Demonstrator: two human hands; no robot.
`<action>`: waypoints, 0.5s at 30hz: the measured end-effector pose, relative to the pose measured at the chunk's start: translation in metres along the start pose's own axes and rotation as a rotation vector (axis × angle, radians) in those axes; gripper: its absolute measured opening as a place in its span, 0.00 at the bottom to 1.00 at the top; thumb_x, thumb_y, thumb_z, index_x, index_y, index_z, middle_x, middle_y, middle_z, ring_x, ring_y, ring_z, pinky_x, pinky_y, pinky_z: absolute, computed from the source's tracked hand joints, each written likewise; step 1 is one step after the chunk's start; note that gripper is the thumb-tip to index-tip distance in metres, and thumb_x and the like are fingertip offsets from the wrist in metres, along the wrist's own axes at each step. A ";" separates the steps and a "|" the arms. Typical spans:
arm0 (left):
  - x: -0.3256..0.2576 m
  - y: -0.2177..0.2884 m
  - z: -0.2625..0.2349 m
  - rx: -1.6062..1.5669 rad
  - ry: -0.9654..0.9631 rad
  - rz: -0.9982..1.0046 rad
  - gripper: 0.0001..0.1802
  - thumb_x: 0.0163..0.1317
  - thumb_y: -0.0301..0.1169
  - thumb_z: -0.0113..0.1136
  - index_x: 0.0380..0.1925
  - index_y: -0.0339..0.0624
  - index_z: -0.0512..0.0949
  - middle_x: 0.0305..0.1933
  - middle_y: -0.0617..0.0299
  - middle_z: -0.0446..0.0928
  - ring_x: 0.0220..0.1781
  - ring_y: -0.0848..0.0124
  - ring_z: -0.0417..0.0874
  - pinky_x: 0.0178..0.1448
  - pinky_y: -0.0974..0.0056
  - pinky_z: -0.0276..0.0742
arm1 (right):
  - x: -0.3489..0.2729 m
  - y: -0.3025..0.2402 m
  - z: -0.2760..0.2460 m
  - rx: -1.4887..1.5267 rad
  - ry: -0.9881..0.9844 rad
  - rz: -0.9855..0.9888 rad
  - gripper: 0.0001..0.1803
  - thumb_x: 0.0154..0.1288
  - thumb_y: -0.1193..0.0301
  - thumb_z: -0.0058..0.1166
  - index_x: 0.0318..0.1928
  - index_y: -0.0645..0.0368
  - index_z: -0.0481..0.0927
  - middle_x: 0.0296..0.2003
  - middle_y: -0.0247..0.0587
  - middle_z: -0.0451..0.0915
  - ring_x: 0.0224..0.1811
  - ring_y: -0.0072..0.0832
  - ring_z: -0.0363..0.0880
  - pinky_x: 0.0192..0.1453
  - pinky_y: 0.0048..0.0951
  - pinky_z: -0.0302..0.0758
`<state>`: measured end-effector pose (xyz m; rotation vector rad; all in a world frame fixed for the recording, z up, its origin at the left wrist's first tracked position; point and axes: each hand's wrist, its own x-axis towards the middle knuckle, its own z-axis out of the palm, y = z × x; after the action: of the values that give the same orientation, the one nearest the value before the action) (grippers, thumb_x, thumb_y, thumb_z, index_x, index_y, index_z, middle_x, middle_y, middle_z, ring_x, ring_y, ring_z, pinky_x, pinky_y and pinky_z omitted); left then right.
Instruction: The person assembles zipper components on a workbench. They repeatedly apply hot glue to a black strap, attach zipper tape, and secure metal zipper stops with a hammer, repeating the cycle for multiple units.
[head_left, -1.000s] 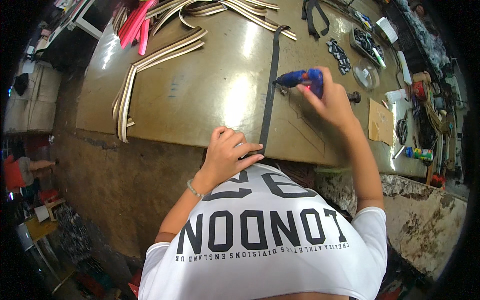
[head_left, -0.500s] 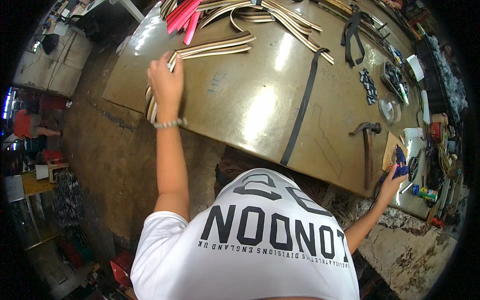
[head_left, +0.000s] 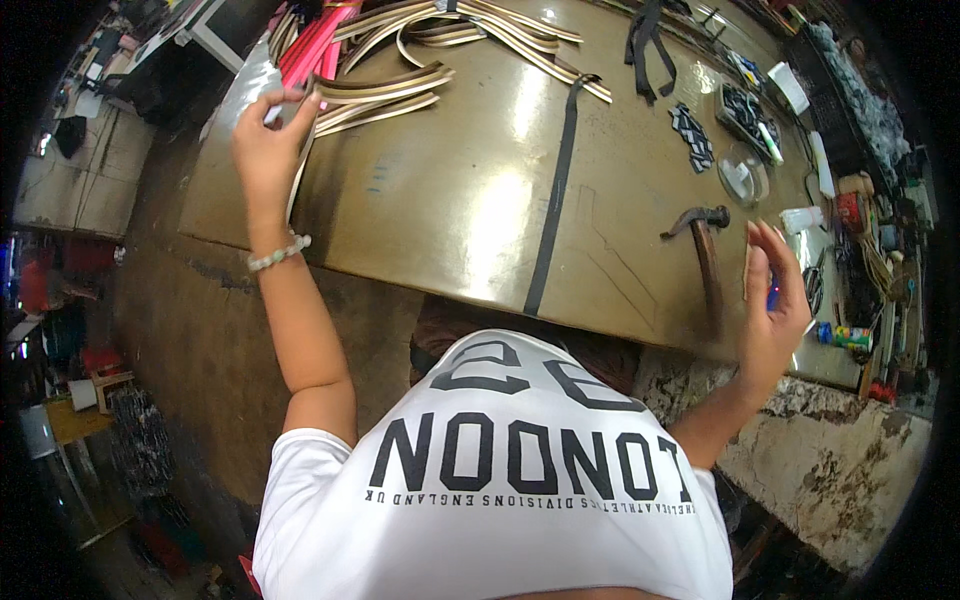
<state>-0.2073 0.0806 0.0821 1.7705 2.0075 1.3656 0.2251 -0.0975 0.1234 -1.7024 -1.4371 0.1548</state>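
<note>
My left hand (head_left: 268, 140) raised since a half-second ago, now pinching striped strap (head_left: 300, 165) at upper left, my right hand (head_left: 775, 300) lifted beside hammer (head_left: 705, 255), fingers spread, released, centre-right of worktable (head_left: 450, 200).

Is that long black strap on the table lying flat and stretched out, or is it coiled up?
Stretched out flat. The black strap runs in one nearly straight line across the brown table.

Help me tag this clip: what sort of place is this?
Likely a small strap or leather-goods workshop. A worn worktable carries striped straps, a black strap and a hammer; tool clutter lines the right edge.
</note>
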 end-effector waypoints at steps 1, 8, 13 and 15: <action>-0.004 0.027 -0.007 -0.183 -0.112 -0.051 0.14 0.55 0.36 0.74 0.36 0.38 0.84 0.28 0.62 0.81 0.24 0.79 0.74 0.31 0.72 0.71 | 0.003 -0.015 0.010 0.089 -0.050 -0.075 0.16 0.68 0.70 0.59 0.53 0.65 0.81 0.50 0.44 0.83 0.54 0.31 0.80 0.63 0.30 0.70; -0.069 0.167 -0.027 -0.650 -0.531 0.295 0.10 0.54 0.26 0.72 0.33 0.39 0.79 0.31 0.71 0.75 0.34 0.82 0.74 0.41 0.78 0.69 | 0.051 -0.068 0.077 0.418 -0.094 -0.645 0.21 0.67 0.65 0.60 0.56 0.63 0.78 0.58 0.46 0.77 0.63 0.34 0.73 0.70 0.35 0.63; -0.071 0.152 0.012 -0.795 -0.685 0.137 0.09 0.58 0.30 0.71 0.34 0.41 0.80 0.30 0.72 0.74 0.31 0.84 0.72 0.36 0.78 0.67 | 0.026 -0.050 0.092 0.741 -0.285 -0.130 0.16 0.65 0.70 0.64 0.51 0.61 0.79 0.45 0.36 0.80 0.43 0.22 0.80 0.50 0.23 0.75; -0.078 0.133 0.048 -0.739 -0.798 -0.029 0.10 0.60 0.34 0.70 0.34 0.41 0.82 0.26 0.73 0.77 0.27 0.88 0.72 0.28 0.80 0.65 | 0.014 -0.030 0.101 0.984 -0.414 0.303 0.14 0.67 0.71 0.62 0.50 0.63 0.78 0.39 0.30 0.77 0.32 0.11 0.77 0.35 0.15 0.73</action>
<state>-0.0583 0.0263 0.1112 1.5358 0.9401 0.9527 0.1472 -0.0343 0.0884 -1.0519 -1.0567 1.2220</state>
